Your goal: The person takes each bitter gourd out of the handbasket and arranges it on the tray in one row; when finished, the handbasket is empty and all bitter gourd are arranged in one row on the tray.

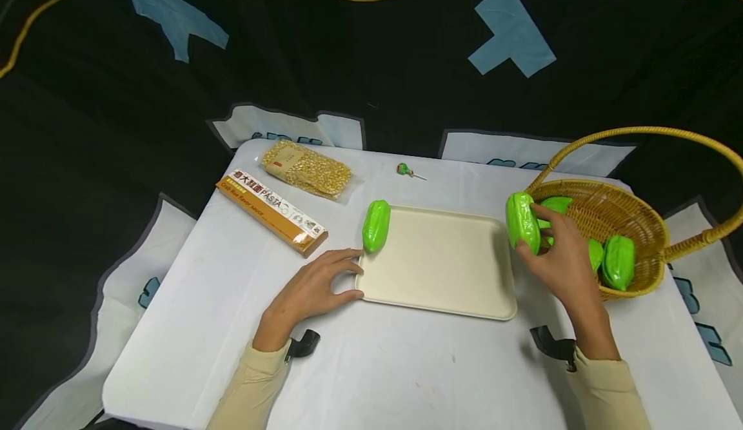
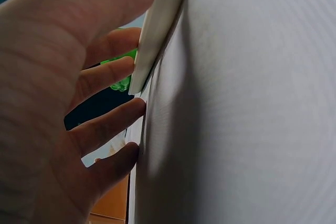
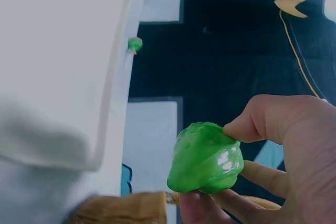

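The counter, covered in white cloth, is cut off by the head view's bottom edge. At right, the yellow woven wicker basket has its handle clipped by the frame. The flat cream rectangular tray lies at centre. The bare left hand touches its left edge, grip released, fingers spread. Right of centre, the bare right hand grasps a glossy green ridged piece, partly covering it. Left of centre lie the brown-and-white cardboard pasta box and a clear bag of yellow kernels. A second glossy green piece hides the tray's upper-left corner; the basket's green pieces, partly behind the right hand, cannot be counted surely. A green-headed lollipop sits upper centre.
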